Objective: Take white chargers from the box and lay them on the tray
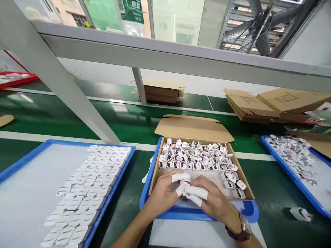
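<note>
Left hand (164, 194): at the near edge of the cardboard box (239, 186), fingers curled round a small grey piece (173, 187), white cots on the tips.
Right hand (214, 201): touching the left, cot-covered fingers (196, 193) pinched on that same piece; watch on the wrist.
Small white parts (196, 156): packed in rows at 12 o'clock of the hands, inside the box.
Blue tray (249, 210): under the box, on the green table (274, 193).
White pads (90, 186): laid on another tray at 9 o'clock.

A dark green surface (124, 213) carries three blue trays: one at 9 o'clock (15, 165), one at centre (146, 193), one at 3 o'clock (297, 179). Flattened cardboard stacks lie at 12 (161, 91) and 2 o'clock (271, 103).
</note>
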The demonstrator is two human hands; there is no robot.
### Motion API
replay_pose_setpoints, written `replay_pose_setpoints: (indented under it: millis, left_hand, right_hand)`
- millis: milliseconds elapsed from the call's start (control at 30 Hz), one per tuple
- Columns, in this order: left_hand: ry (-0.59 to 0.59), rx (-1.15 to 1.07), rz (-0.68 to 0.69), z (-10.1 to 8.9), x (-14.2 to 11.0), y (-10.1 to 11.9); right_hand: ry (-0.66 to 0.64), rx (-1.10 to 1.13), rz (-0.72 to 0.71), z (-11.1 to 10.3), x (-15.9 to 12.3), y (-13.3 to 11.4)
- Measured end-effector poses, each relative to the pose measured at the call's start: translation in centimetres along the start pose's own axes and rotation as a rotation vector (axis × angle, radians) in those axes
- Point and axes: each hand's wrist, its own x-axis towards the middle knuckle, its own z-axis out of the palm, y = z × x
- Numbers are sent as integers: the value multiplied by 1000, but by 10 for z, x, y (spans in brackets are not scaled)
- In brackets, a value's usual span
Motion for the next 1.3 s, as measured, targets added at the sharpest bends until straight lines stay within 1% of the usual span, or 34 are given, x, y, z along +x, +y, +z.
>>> replay_pose_setpoints:
  millis: [133,233,367,467,667,733,800,933,1067,1133,1233,1300]
  left_hand:
    - [12,-164,-84,1,0,4]
    - [26,-224,-134,1,1,9]
    - [53,-233,-131,1,2,12]
    - [67,-269,-144,1,3,12]
    - [162,-375,-230,4,2,13]
    - [167,-388,-257,3,2,14]
    - [141,-380,-276,1,3,15]
    - [62,-366,-260,-4,3,19]
    - [19,-413,-252,-4,2,19]
    - [23,-412,-245,-1,2,17]
    - [70,-367,-199,2,0,14]
    - [98,-336,-192,3,0,14]
  right_hand:
    - [103,-7,-10,3,0,2]
    - [155,-36,-18,6,-2,5]
    - [172,-49,-27,11,-5,6]
    - [184,-74,-63,14,-5,5]
    - [189,-73,-97,21,-2,2]
    - [190,-54,-88,21,-2,2]
    - [189,-40,-65,20,-3,3]
    - [181,-43,3,15,-6,4]
    - [175,-44,58,13,-7,4]
    - [171,-49,66,13,-7,3]
    - [161,-42,84,14,-7,2]
    - [150,7,122,13,-6,2]
